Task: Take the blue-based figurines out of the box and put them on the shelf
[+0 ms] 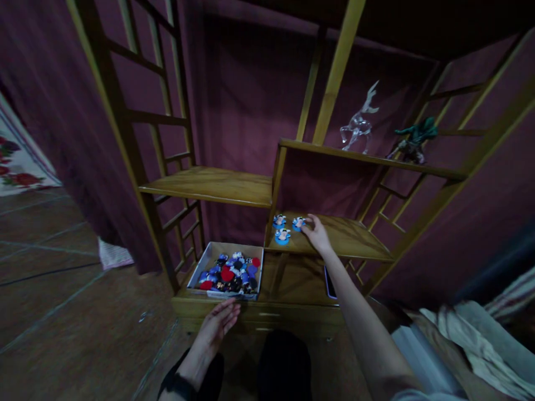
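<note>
While my left hand, empty and loosely curled, hovers before the box, my right hand meets the rightmost blue-based figurine, right of it, fingers' grip unclear; placing, I judge, calls for gentle release.

Wooden shelf unit with clear deer, green figure, three blue-based figurines, box and purple-edged object.
</note>
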The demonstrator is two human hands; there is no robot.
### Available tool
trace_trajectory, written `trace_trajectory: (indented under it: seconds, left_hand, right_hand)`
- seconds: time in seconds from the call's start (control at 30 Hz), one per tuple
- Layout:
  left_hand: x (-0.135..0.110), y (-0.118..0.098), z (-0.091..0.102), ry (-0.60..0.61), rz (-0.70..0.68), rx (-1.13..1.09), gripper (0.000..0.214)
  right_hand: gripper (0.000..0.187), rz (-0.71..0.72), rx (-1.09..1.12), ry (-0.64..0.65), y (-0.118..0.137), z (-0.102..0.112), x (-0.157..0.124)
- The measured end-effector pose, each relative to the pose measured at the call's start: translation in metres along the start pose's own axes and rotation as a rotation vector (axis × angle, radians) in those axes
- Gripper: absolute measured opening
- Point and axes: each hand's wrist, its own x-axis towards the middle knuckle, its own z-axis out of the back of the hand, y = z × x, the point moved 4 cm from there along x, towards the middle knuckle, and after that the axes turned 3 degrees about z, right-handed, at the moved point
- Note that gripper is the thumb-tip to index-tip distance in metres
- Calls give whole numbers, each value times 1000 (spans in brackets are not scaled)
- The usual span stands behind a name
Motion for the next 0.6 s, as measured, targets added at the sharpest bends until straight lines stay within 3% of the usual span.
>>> trace_trajectory:
  seconds: [0.1, 0.17, 0.2, 0.3, 0.33, 0.47, 0.6]
  left_hand:
    - [3, -12, 14, -108, -16, -79, 25]
    - [8, -27, 20, -217, -50, -118, 20]
    - [12, -37, 19, -239, -86, -131, 20]
    - [31, -71, 8, -247, -223, -170, 21]
    - [39, -82, 3, -237, -254, -182, 22]
    - [77, -108, -10, -201, -223, -288, 21]
    - [102, -120, -1, -211, -194, -365, 21]
  right_hand:
    - [36, 60, 89, -211, 25, 13, -55]
    - [31, 36, 133, -208, 34, 4, -103]
    - [27, 17, 130, -172, 36, -7, -126]
    - [21, -80, 119, 189, 26, -64, -179]
    - [21, -101, 122, 253, 18, -84, -188]
    - [21, -168, 41, 447, -22, -153, -185]
    - [25, -225, -161, 609, -65, -202, -158]
